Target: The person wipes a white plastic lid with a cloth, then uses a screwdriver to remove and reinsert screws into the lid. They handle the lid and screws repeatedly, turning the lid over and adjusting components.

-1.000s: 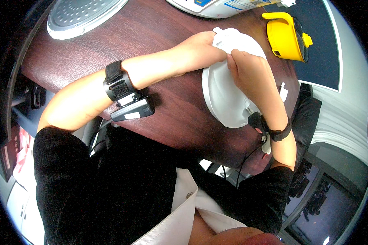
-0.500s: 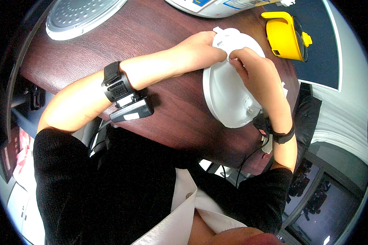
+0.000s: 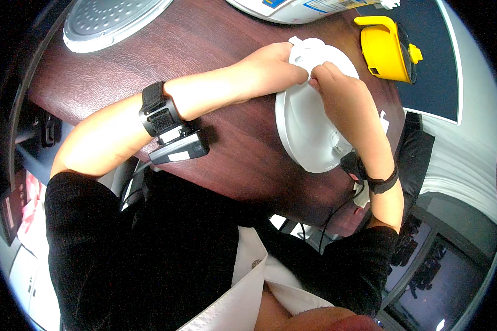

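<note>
White round lid (image 3: 306,127) is lying flat near the right edge of the dark red-brown surface (image 3: 204,66), both hands working at its far rim. Left hand (image 3: 268,69) is pinching the rim, fingers closed on the plastic next to a small tab (image 3: 295,40). Right hand (image 3: 345,102) is pressing fingertips (image 3: 316,77) onto the lid top just beside the left, palm resting across the disc; its grip is narrow, on the lid. Judgement: steady pressure with the palm is keeping the lid from sliding while the fingertips work the rim; small, even force is suiting thin plastic. Black wrist straps on both forearms, left one (image 3: 160,113) carrying a small device. Outward: perforated grey round plate (image 3: 107,19) at the far left corner, yellow container (image 3: 386,47) beyond the far right edge. Grey flooring and dark furniture are showing to the right.
</note>
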Available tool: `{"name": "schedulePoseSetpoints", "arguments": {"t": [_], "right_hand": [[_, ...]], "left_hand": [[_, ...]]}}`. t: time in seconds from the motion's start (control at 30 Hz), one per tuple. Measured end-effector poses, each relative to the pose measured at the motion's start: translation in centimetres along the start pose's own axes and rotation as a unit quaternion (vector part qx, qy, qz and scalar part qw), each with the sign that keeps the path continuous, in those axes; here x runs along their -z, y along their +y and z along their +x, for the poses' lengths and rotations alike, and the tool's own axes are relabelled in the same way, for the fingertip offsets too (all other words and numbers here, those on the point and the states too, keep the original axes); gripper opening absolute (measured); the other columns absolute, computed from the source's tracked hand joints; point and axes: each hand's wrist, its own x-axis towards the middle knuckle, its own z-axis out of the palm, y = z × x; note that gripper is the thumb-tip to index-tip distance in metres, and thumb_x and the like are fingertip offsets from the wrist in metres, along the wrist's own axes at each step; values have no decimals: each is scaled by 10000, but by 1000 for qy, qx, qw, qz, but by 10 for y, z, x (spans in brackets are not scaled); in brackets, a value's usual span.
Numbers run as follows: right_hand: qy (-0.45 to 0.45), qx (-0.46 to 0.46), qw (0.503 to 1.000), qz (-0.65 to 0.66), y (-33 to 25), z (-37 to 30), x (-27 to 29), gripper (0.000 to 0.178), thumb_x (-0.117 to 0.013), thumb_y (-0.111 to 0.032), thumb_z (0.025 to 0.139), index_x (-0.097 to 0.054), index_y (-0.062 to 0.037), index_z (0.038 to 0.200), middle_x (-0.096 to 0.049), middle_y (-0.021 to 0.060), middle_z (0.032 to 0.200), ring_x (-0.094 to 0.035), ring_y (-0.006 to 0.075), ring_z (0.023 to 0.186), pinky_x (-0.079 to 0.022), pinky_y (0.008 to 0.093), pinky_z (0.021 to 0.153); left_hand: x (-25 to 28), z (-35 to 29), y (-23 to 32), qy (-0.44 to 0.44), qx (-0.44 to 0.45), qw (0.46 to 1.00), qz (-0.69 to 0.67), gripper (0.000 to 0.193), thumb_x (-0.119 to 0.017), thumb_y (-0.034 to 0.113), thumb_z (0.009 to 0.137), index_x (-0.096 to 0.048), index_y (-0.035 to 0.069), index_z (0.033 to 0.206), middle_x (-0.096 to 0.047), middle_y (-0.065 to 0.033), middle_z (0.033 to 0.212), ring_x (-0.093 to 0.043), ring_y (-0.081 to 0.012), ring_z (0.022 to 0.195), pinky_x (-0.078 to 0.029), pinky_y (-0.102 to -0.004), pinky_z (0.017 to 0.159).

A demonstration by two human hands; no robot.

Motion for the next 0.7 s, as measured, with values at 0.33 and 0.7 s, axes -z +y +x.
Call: {"name": "schedulePoseSetpoints", "arguments": {"t": [0.33, 0.7], "right_hand": [[85, -59, 995, -16, -17, -10, -4, 90, -552, -137, 889, -502, -63, 873, -558, 99, 770, -632, 288, 622, -517, 373, 522], [286, -191, 930, 132, -40, -35, 16, 163, -563, -213, 919, -529, -58, 880, -590, 127, 798, -602, 343, 627, -497, 412, 554]], "left_hand": [[-5, -5, 7, 44, -93, 985, 135, 320, -577, 128, 810, -600, -3, 1101, -679, -191, 965, -668, -255, 920, -503, -360, 815], [-37, -22, 62, 117, -276, 923, 243, 308, -529, 53, 800, -563, -35, 1093, -636, -184, 757, -645, -216, 650, -507, -326, 624]]}}
